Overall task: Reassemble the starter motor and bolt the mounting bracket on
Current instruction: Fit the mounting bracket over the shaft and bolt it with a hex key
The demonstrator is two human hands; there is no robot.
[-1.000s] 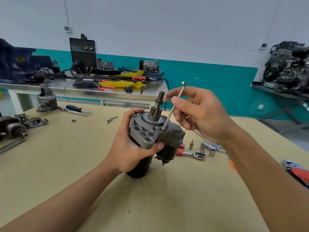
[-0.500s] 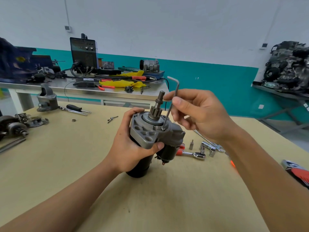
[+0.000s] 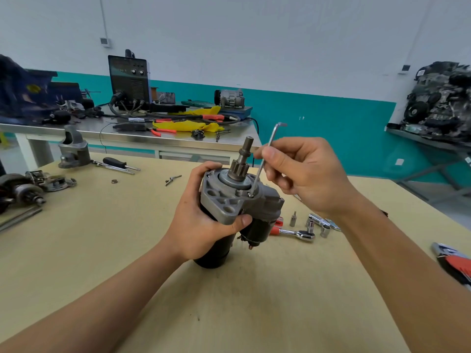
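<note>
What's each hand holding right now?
Left hand: grips the grey-and-black metal starter motor.
Right hand: pinches the thin L-shaped steel hex key.

Bright, even, diffuse indoor light, probably from overhead. Only a faint soft shadow on the table [image 3: 102, 250] at the base of the starter motor [image 3: 224, 200]. Small glints on the chrome ratchet [image 3: 298, 234]. Slight motion blur at the bent tip of the hex key [image 3: 272, 138]. Wide-angle stretching toward the edges and lower corners.

Upright starter motor [image 3: 222, 208], pinion [image 3: 239, 169] up, hex key [image 3: 259, 174] in bolt [image 3: 251, 195]
</note>
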